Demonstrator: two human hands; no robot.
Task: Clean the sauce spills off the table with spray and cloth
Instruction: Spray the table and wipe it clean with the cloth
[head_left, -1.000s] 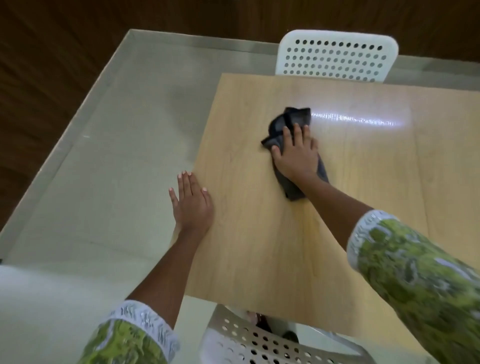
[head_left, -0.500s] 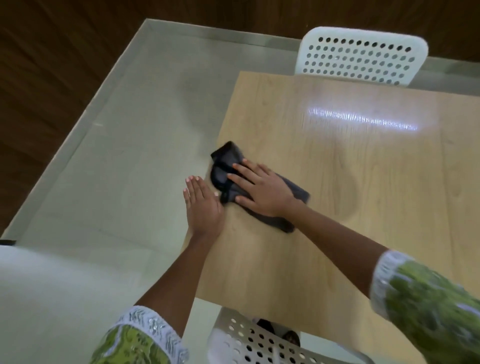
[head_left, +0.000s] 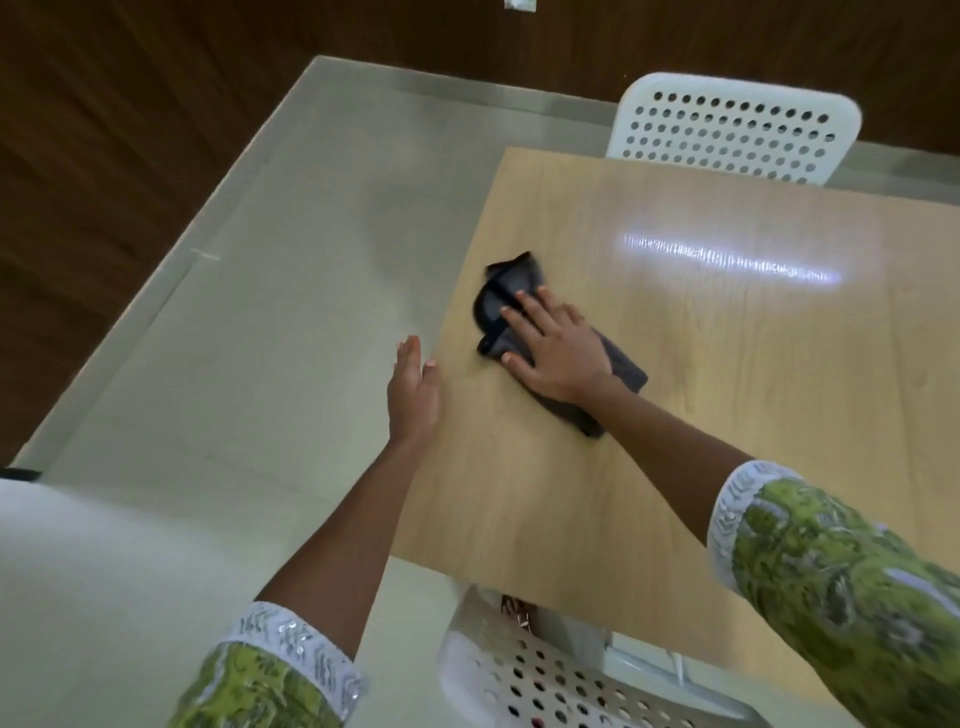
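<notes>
One cloth (head_left: 511, 296), one table (head_left: 727, 389), two chairs (head_left: 732, 130).

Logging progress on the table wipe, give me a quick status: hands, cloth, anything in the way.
Right hand flat, pressing dark cloth on table. Left hand open at table's left edge. No sauce or spray bottle visible; nothing in the way.

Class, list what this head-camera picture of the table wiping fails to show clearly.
- Spray bottle: none in the head view.
- Table: right side cut off by the frame edge.
- Surface beneath the cloth: covered by it and the right hand.
- Sauce spills: none discernible; glare masks part.
- Left hand: table contact unclear.
</notes>
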